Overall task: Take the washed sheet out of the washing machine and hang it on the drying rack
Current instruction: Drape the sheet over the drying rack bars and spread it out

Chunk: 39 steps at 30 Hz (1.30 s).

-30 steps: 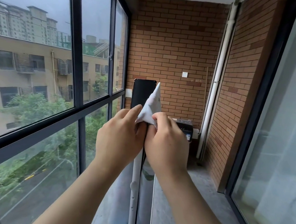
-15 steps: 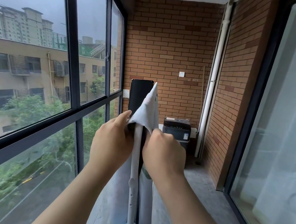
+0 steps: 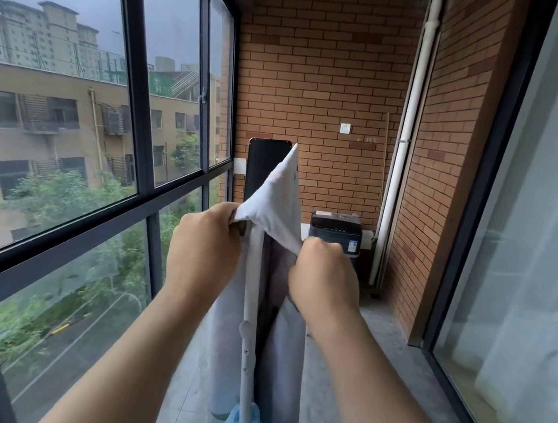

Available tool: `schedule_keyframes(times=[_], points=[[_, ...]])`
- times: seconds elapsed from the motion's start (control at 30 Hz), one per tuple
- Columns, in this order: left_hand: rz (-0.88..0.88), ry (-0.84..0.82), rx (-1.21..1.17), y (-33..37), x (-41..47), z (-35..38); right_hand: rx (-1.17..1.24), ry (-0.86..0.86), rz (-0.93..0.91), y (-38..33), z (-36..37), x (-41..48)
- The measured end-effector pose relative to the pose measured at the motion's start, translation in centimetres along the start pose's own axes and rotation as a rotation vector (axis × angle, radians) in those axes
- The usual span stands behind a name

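Two hands (image 3: 204, 241) (image 3: 324, 274), one sheet (image 3: 271, 207), one drying rack (image 3: 252, 277), one dark appliance (image 3: 336, 229).

Head-worn wide view faces forward and down toward brick wall (image 3: 322, 78)

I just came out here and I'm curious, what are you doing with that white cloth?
A person is hanging a washed sheet on the drying rack. The left hand and the right hand each pinch the sheet near its top, one on each side of the rack. The cloth hangs down on both sides.
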<state>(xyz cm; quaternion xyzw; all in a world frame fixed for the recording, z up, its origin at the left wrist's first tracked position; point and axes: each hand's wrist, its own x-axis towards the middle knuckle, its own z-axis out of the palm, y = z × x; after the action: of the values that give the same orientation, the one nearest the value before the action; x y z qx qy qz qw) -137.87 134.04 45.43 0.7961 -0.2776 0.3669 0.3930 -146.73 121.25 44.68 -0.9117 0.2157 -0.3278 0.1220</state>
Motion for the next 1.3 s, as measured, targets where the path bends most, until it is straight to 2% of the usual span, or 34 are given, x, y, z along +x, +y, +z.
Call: schedule_keyframes(times=[0.13, 0.3, 0.43, 0.53, 0.7, 0.77, 0.97, 1.3], points=[[-0.082, -0.067, -0.036, -0.2, -1.0, 1.4, 0.055, -0.024, 0.008, 0.2, 1.4, -0.5], [-0.196, -0.195, 0.018, -3.0, -2.9, 2.4, 0.068, -0.193, 0.091, 2.1, 2.9, -1.7], [-0.208, -0.161, 0.096, -3.8, -3.6, 1.7, 0.059, -0.132, 0.136, 3.7, 2.3, -1.7], [-0.257, -0.219, 0.034, -3.1, -3.7, 2.3, 0.046, -0.107, 0.128, 3.5, 2.6, -1.7], [-0.336, -0.368, 0.081, -4.3, -6.0, 3.8, 0.085, -0.322, 0.212, 4.9, 5.3, -2.0], [-0.373, -0.400, 0.134, -5.3, -7.2, 3.9, 0.116, -0.347, 0.265, 6.1, 5.8, -2.6], [-0.439, -0.442, 0.228, -6.1, -9.6, 4.7, 0.227, -0.371, 0.240, 6.4, 6.9, -4.0], [-0.481, -0.544, 0.131, -3.2, -11.8, 6.2, 0.247, -0.452, 0.162, 4.5, 8.3, -7.6]])
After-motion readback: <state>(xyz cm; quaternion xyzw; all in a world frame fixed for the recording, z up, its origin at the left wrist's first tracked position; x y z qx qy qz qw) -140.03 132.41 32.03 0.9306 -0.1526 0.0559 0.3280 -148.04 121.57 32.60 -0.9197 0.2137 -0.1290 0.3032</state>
